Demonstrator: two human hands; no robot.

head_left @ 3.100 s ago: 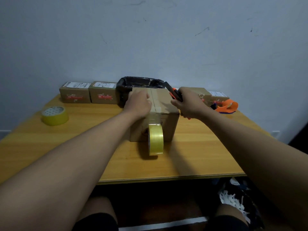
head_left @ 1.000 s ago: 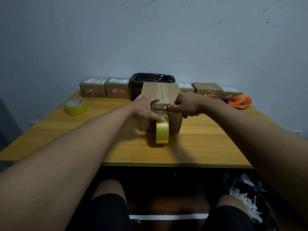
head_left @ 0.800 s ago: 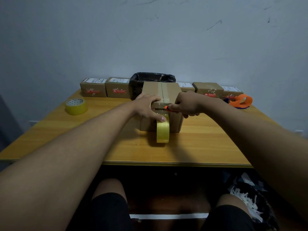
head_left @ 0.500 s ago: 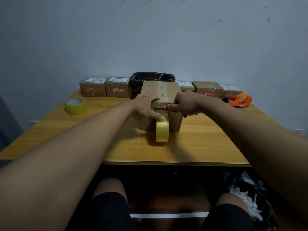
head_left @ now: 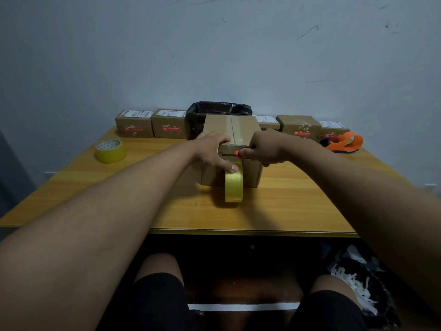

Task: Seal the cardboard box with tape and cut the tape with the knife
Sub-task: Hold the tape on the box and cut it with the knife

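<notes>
Clenched around the knife (head_left: 235,153), the right hand (head_left: 265,147) leaves only an orange bit of handle and a thin dark blade showing; the blade points left, its long axis lying level across the near top edge of the cardboard box (head_left: 230,130). Opposite it, the left hand (head_left: 212,151) lies spread over the box's near left corner, fingers pressed flat on the cardboard and one fingertip touching the top of the tape roll (head_left: 234,185). That roll of glossy yellowish tape stands on edge on the table (head_left: 286,206), against the near face of the box. A strip of tape runs along the centre seam of the plain brown box, from far to near. The box sits mid-table on smooth, yellow wood-grain laminate. Behind it stands a bin lined with crinkled black plastic (head_left: 218,109). A row of small cardboard parcels (head_left: 150,126) runs along the wall at the far edge, each with a white label on top and a red printed band on its front; the writing is too small to read. A second yellow tape roll (head_left: 110,151) lies flat at far left, and an orange tape dispenser (head_left: 346,142) at far right.
</notes>
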